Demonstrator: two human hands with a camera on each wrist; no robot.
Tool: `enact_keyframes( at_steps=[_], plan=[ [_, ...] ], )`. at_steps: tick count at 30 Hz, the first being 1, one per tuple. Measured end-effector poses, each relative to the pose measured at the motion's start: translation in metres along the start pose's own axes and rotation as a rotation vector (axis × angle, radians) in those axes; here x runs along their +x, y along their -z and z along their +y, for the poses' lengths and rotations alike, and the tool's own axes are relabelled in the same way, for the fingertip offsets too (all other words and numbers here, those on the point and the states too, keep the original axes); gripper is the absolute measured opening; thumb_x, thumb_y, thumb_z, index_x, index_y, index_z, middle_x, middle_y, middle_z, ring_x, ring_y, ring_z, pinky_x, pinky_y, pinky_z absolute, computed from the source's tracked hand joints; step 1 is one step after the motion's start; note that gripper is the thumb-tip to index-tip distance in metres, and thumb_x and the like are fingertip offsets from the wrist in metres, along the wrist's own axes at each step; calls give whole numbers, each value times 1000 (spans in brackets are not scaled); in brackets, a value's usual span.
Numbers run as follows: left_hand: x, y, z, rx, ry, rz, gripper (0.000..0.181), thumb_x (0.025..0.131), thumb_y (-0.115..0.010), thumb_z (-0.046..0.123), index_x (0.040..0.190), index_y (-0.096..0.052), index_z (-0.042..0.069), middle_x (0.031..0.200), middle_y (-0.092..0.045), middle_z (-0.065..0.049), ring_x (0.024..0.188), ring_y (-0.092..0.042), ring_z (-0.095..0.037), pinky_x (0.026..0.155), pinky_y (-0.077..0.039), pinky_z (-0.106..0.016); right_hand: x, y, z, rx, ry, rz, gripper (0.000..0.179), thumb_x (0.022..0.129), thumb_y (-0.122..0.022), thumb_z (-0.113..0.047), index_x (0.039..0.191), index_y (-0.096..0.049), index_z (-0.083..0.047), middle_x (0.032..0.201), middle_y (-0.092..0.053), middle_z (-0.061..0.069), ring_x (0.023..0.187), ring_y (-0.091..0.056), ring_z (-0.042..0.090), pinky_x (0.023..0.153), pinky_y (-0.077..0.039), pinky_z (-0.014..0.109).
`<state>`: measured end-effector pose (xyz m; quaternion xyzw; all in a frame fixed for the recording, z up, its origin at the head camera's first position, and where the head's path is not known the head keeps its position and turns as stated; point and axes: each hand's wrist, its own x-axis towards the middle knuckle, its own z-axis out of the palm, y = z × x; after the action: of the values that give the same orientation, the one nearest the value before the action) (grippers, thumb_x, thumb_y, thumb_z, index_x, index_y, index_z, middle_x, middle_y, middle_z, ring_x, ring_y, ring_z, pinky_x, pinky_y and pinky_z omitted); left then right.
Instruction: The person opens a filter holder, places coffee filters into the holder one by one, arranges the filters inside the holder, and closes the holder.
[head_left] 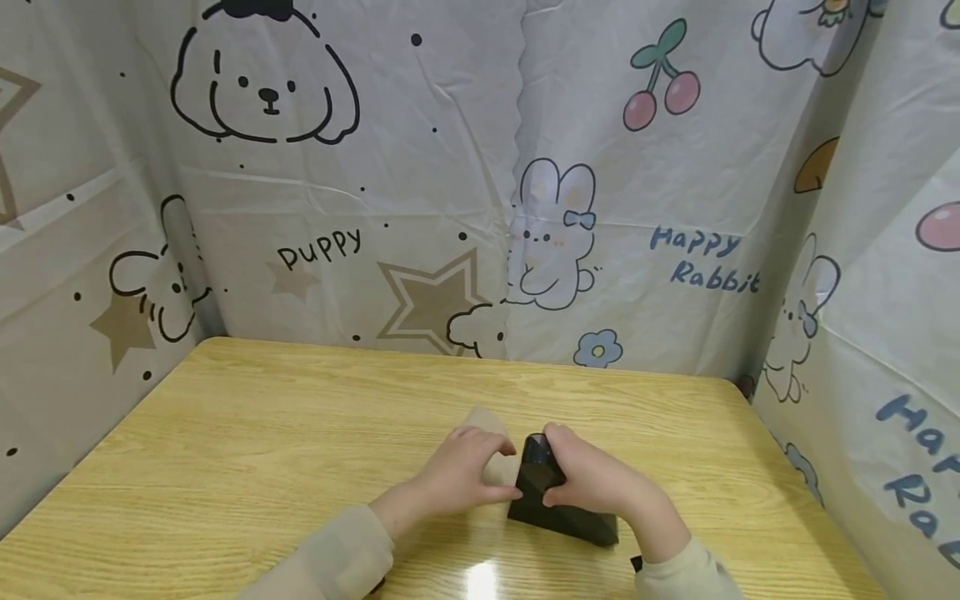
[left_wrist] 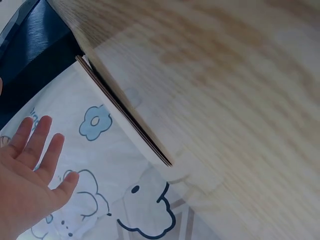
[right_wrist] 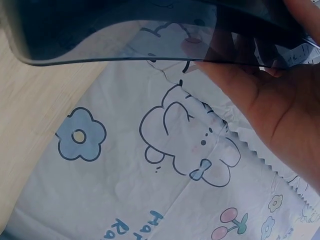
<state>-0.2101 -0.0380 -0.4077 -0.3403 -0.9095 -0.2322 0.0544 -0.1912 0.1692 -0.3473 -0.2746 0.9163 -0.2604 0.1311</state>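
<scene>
The left hand point(head_left: 459, 471) was spread, just left of the black object point(head_left: 536, 492) that the right hand point(head_left: 596, 477) gripped.

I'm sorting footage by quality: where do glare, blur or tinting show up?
Head view: white glare on the table near the bottom edge; left wrist view: the wood grain looks soft; right wrist view: a tinted see-through piece darkens the patterned cloth behind it.

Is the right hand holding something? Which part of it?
Yes. The right hand grips a black thing by its upper part. What exactly it is, I can't tell.
</scene>
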Motion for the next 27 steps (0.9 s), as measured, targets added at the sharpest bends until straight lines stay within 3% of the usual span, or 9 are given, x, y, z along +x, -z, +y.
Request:
enact_keyframes(
  at_steps=[13,18,27],
  plan=[
    [-1,3,0,5,12,33,40,79,-71,45,105,-62,17,106,-67,6,102,-59,-11,103,-34,-40,8,-5,-6,5,12,4,47,73,-77,-3,104,-42,-2,99,-50,10,88,-52,21,73,-47,39],
    [-3,2,-2,-6,-25,53,37,79,-72,43,104,-63,17,103,-67,6,98,-60,-12,101,-35,-40,11,-7,-9,-6,35,-2,47,73,-77,-3,104,-42,-2,101,-50,11,89,-52,21,74,-47,39],
    [-4,2,-6,-75,-34,30,33,81,-70,40,105,-62,19,103,-67,7,97,-60,-10,98,-38,-39,16,-9,-13,-19,53,-15,46,74,-77,-3,104,-42,-2,103,-50,11,92,-53,22,76,-48,41]
  ],
)
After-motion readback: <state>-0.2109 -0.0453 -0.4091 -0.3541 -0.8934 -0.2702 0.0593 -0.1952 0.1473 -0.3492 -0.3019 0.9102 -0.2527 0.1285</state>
